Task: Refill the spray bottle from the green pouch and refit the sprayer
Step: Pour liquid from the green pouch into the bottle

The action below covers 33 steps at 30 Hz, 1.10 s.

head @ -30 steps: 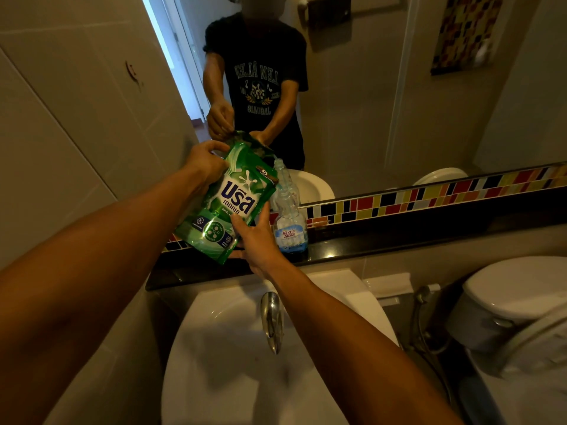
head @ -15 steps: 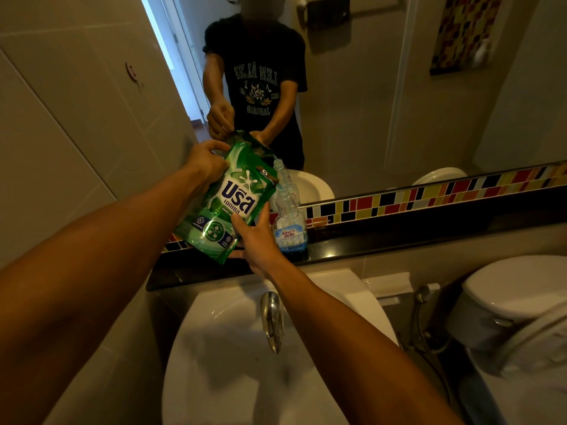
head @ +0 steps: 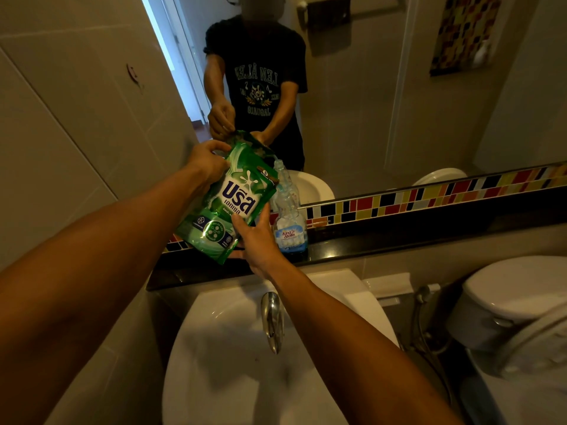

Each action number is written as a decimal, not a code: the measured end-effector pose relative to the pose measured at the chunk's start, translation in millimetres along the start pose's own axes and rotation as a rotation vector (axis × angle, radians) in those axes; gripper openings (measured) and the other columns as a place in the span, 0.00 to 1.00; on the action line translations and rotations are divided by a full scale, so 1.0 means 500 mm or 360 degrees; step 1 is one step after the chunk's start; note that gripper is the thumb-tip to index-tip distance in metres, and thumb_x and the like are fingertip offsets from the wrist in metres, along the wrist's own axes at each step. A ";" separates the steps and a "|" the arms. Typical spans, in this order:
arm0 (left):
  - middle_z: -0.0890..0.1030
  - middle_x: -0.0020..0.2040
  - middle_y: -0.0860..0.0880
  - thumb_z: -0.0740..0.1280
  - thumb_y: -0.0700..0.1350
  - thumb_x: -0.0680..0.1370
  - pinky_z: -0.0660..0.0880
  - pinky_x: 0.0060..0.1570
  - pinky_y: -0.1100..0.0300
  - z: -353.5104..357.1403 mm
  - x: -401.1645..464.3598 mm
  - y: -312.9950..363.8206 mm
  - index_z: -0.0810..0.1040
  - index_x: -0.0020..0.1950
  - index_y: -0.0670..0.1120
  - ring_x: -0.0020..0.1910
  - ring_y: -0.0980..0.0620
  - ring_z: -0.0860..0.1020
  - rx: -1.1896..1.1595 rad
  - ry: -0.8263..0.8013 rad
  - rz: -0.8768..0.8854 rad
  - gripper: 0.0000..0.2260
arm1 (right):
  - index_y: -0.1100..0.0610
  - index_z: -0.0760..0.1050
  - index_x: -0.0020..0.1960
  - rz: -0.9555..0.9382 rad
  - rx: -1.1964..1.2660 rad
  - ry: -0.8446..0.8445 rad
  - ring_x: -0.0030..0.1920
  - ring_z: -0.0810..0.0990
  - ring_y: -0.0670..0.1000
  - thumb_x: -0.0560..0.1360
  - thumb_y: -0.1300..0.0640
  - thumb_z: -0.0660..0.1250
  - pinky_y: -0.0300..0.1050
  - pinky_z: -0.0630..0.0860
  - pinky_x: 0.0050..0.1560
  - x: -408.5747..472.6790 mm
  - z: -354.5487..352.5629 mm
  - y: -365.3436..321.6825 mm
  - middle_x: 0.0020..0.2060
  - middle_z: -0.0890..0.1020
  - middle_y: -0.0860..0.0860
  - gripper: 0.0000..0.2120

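Observation:
The green pouch (head: pixel 228 197) is held tilted to the right above the dark ledge, its top corner leaning toward the mouth of the clear spray bottle (head: pixel 289 220). My left hand (head: pixel 206 162) grips the pouch's upper left edge. My right hand (head: pixel 256 239) supports its lower right side from below. The bottle stands upright on the ledge without a sprayer on it, and its label reads King's Stella. I cannot see the sprayer in this view. The pouch hides the bottle's left side.
A black ledge (head: pixel 399 240) runs under the mirror (head: pixel 368 87) with a coloured mosaic strip. Below it are the white basin (head: pixel 233 357) and its chrome tap (head: pixel 271 317). A toilet cistern (head: pixel 515 289) and a hose sit at the right; a tiled wall is at the left.

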<state>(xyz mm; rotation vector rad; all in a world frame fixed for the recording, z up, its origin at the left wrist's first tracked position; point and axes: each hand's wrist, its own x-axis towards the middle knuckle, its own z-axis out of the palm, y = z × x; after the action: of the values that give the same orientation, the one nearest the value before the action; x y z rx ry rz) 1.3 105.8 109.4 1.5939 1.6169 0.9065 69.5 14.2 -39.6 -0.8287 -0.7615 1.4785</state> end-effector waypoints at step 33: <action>0.83 0.51 0.45 0.65 0.35 0.79 0.79 0.35 0.57 0.065 -0.013 -0.189 0.79 0.60 0.45 0.42 0.51 0.81 -0.0567 0.0088 -0.0194 0.12 | 0.36 0.39 0.83 -0.0051 -0.0648 0.0072 0.71 0.76 0.55 0.81 0.60 0.68 0.64 0.76 0.69 -0.003 -0.128 0.046 0.75 0.73 0.50 0.48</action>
<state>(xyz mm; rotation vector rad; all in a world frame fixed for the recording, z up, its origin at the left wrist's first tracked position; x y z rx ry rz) -20.4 99.0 12.0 1.2231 1.4729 1.1099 111.8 10.4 -92.6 -1.1451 -1.0555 1.2889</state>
